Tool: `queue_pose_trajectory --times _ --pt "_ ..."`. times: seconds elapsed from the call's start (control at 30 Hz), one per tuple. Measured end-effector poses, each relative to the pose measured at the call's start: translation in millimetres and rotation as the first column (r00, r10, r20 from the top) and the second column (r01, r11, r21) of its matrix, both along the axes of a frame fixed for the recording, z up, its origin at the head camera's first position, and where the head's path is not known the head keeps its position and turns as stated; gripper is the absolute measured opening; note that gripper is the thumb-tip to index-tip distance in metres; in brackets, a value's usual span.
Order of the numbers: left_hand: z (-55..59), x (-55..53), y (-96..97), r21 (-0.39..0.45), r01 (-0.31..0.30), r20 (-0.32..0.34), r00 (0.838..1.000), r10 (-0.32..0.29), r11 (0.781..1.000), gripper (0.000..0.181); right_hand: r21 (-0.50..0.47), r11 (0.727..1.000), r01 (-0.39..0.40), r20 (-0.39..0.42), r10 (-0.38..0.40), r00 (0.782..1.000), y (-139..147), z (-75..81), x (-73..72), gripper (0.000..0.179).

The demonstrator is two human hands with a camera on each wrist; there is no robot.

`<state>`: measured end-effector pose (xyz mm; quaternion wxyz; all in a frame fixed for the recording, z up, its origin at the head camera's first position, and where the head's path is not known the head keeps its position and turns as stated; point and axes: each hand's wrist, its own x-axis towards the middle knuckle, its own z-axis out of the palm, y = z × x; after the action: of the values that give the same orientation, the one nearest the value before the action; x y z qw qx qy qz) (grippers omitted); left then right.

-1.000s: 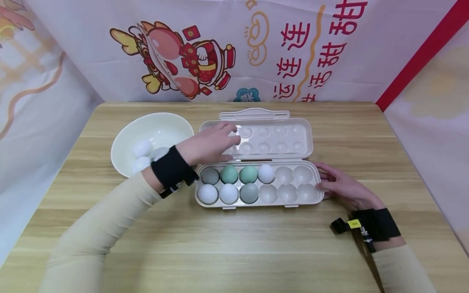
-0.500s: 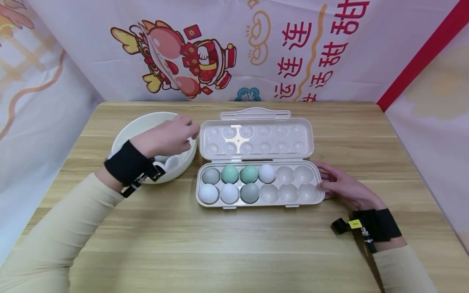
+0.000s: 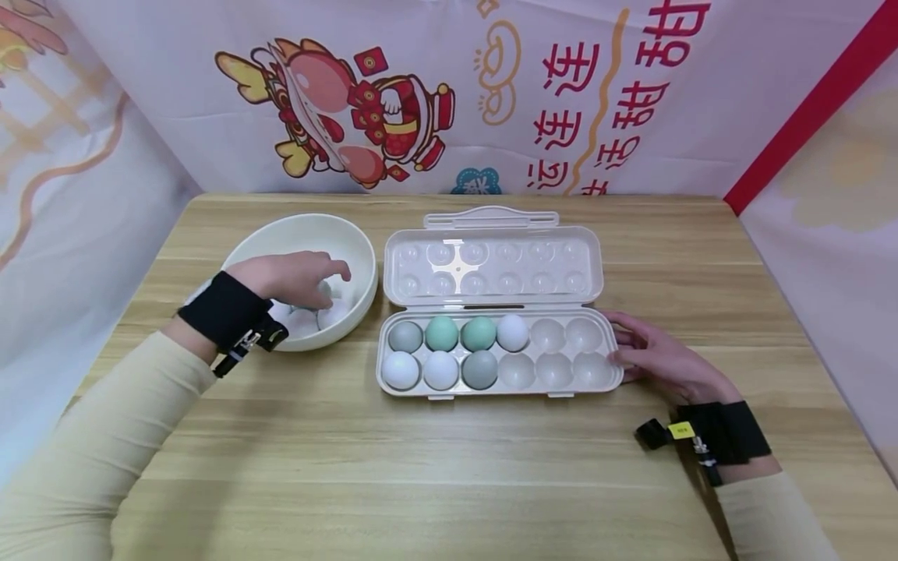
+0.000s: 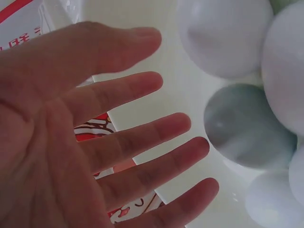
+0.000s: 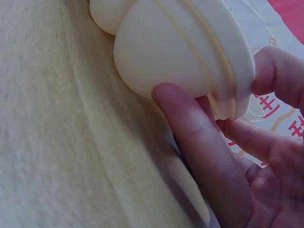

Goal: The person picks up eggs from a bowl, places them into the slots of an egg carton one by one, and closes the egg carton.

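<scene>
My left hand (image 3: 295, 279) hovers over the white bowl (image 3: 361, 253) with its fingers spread and nothing in them. Several eggs lie in that bowl. In the left wrist view a grey-green egg (image 4: 249, 126) and a white egg (image 4: 223, 35) lie just beyond my fingertips. A pale plastic egg box (image 3: 553, 371) stands opened in the middle of the table. White, green and grey eggs fill its left cups; the cups at its right end hold none. My right hand (image 3: 662, 358) grips that end, the thumb (image 5: 190, 128) against an outer cup and fingers at the rim.
The box's lid (image 3: 491, 265) lies folded back behind its base, close to the bowl's right side. A printed cloth (image 3: 631, 140) hangs along the table's back edge. Bare wood table (image 3: 421, 475) stretches in front of the box.
My left hand has moved left from above the box's lid to the bowl, then lowered toward the eggs there. The right hand stays at the box's end.
</scene>
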<state>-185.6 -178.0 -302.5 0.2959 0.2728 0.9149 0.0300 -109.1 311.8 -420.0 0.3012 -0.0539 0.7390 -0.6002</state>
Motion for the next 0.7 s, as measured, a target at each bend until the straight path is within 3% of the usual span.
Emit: queue_pose_trajectory --times 0.13,0.33,0.7 --pt "-1.4 -1.6 -9.7 -0.005 0.004 -0.038 0.999 -0.004 1.0 0.045 0.004 1.0 0.004 0.005 -0.004 1.0 -0.6 -1.0 0.0 0.071" --pt "-5.2 -5.4 -19.2 -0.018 0.006 -0.04 0.999 -0.007 1.0 0.044 -0.003 1.0 0.005 -0.003 -0.005 1.0 0.1 -0.8 -0.7 0.071" --pt "-9.0 -19.0 -19.7 -0.089 0.002 -0.038 0.999 -0.005 0.996 0.038 0.016 1.0 -0.003 -0.005 0.003 1.0 1.1 -0.3 0.2 0.068"
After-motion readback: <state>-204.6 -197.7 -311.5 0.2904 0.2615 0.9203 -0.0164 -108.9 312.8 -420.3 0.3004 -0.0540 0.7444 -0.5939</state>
